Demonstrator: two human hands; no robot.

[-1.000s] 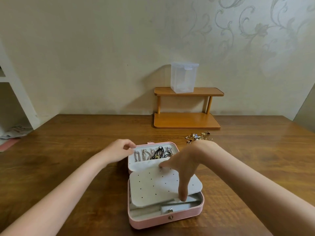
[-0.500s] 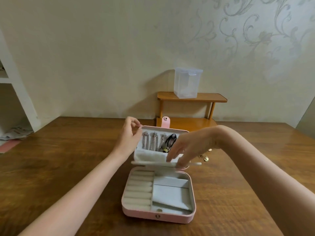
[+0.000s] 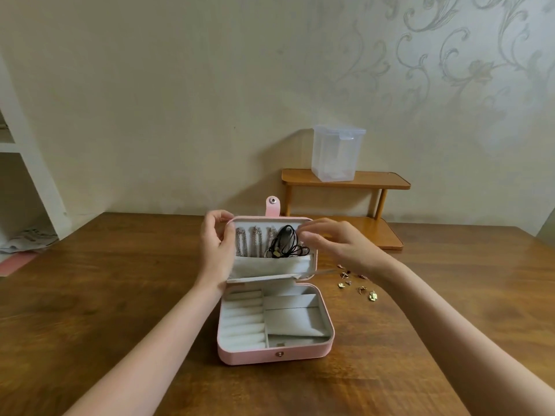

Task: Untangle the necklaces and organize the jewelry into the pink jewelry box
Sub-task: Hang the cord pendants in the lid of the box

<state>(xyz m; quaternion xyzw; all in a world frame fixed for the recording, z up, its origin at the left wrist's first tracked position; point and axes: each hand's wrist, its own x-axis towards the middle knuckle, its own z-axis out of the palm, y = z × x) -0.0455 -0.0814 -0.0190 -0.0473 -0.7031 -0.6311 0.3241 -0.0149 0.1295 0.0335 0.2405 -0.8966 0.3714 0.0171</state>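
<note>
Pink jewelry box (image 3: 274, 352) open at frame centre on the bench (image 3: 90, 295), lid (image 3: 271, 219) now raised upright. White earring flap (image 3: 318, 273), a second ago lying flat over the tray, now lifted to a thin edge at the hinge line. Ring rolls and compartments of the base laid bare, apparently with nothing in them.

Left hand (image 3: 214, 247) at the lid's left edge, fingers (image 3: 220, 216) curled over the top corner and thumb along the side, gripping to steady it. Right hand (image 3: 336, 241) just right of centre, fingers (image 3: 312, 232) loosely spread and reaching toward the lid's upper right; whether touching it cannot tell, nothing seen held.

Inside the lid: silver chains (image 3: 247, 240) hanging in a row, black cord necklace (image 3: 285, 243) bunched in a tangle above the pocket (image 3: 270, 265). Loose earrings (image 3: 357, 283) scattered on the bench, right of the box.

Meaning for the task: necklaces exposed and within reach, tray ready to receive pieces. Likely next: drawing out the black cord and working its loops free. Earrings not yet stowed.
</note>
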